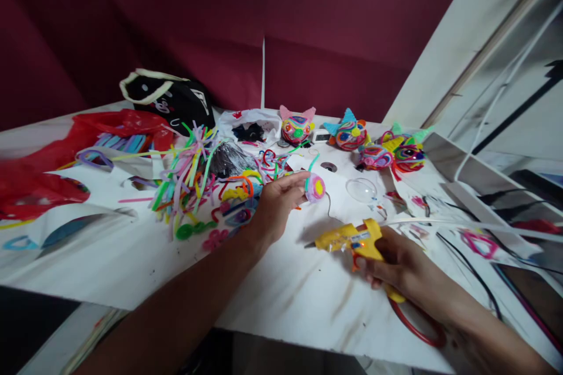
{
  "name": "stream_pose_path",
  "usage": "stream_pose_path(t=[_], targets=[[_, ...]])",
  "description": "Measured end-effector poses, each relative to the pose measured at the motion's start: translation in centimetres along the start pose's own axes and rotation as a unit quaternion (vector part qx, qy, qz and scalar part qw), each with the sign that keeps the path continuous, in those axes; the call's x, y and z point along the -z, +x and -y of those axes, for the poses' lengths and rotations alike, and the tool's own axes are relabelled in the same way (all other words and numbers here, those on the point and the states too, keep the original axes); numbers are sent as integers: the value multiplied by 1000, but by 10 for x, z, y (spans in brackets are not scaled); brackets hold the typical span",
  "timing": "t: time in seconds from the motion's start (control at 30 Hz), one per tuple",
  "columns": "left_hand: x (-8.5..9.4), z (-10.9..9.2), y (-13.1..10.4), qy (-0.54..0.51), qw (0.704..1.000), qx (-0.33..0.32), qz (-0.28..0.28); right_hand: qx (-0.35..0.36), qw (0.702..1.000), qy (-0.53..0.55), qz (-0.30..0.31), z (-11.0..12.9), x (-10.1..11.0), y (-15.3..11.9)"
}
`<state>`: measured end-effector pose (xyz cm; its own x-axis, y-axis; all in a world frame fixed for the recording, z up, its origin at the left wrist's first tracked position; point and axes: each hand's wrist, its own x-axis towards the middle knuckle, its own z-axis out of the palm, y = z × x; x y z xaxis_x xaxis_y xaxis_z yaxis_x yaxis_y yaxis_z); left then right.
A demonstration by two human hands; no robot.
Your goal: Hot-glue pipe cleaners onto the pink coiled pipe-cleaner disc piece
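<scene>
A big white table [281, 299] fills the view, and everything here sits somewhere around the yellow glue gun [352, 240] near its front edge. Far to the left of the glue gun lies a red plastic bag [53, 158], and behind that a black bag [171, 102] leans by the dark red wall. Between the red bag and the glue gun is a messy heap of bright pipe cleaners [193, 181], probably spread out so any colour is easy to grab. Behind the glue gun, in a row, stand little fuzzy cat faces [347, 133] (they look finished). Just behind it sits a clear round dome [361, 190]. The right hand [396, 266] is wrapped tight around the glue gun's handle, with the tip pointing left, low over the table. To the left and a bit behind, the left hand [275, 205] reaches out, its fingers loosely apart, fingertips touching a small pink and yellow disc [315, 187], as if to keep it steady near the tip.
</scene>
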<state>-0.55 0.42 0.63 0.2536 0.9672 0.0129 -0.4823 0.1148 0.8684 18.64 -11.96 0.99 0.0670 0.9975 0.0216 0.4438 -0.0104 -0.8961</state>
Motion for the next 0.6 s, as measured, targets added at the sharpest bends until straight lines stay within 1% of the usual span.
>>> stream_pose_path(t=[0.07, 0.1, 0.13, 0.2, 0.27, 0.33, 0.4, 0.47, 0.5, 0.53, 0.6], targets=[[0, -1, -1, 4, 1000, 0, 5, -67, 992, 53, 89, -3, -1, -3], [-1, -2, -2, 7, 1000, 0, 7, -89, 987, 67, 114, -6, -1, -4], [-1, -3, -2, 10, 1000, 1, 8, -94, 987, 53, 119, -9, -1, -5], [-2, -5, -4, 21, 1000, 5, 13, -69, 989, -40, 122, -13, 3, -6], [-2, -6, -5, 33, 999, 7, 22, -27, 976, -178, 123, -14, 9, -5], [-2, -5, -5, 48, 998, 3, 31, 11, 953, -286, 98, -9, 15, -1], [-2, -4, -5, 63, 997, -1, 38, 49, 946, -318, 39, -1, 18, 8], [-2, -3, -6, 80, 996, -3, 40, 86, 957, -275, -25, 9, 14, 21], [-3, -2, -6, 88, 995, -4, 39, 95, 967, -233, -43, 13, 9, 30], [-3, -2, -6, 97, 995, -7, 38, 99, 976, -185, -57, 17, 4, 39], [-4, -1, -7, 115, 992, -17, 38, 95, 988, -108, -63, 23, -10, 56]])
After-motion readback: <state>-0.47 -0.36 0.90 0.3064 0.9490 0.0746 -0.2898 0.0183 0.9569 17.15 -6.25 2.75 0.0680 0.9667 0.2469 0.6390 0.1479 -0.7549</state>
